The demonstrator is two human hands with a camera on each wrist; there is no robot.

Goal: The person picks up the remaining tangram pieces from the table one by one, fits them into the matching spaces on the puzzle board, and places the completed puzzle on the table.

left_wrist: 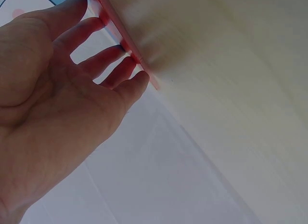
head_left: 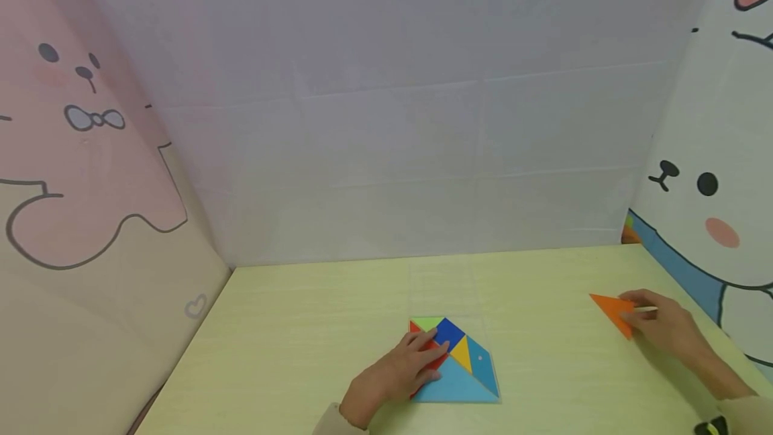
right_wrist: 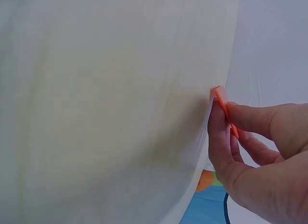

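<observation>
In the head view, colourful flat tangram pieces lie together on the table. Among them are a light-blue triangle (head_left: 457, 387), a dark-blue square (head_left: 451, 333), a yellow triangle (head_left: 461, 354), a green piece (head_left: 426, 321) and a red piece (head_left: 436, 362). My left hand (head_left: 395, 369) rests on the left side of this group, fingers spread over the red piece and touching the dark-blue square. Off to the right, my right hand (head_left: 667, 327) pinches an orange triangle (head_left: 614, 311) above the table. The right wrist view shows the orange triangle (right_wrist: 221, 99) edge-on between thumb and fingers.
A blue four-sided piece (head_left: 482, 362) with a pale dot sits at the group's right edge. Faint clear outlines (head_left: 443, 287) show on the pale yellow table (head_left: 290, 341) behind the pieces. Cloth with printed cartoon animals hangs at the back and both sides.
</observation>
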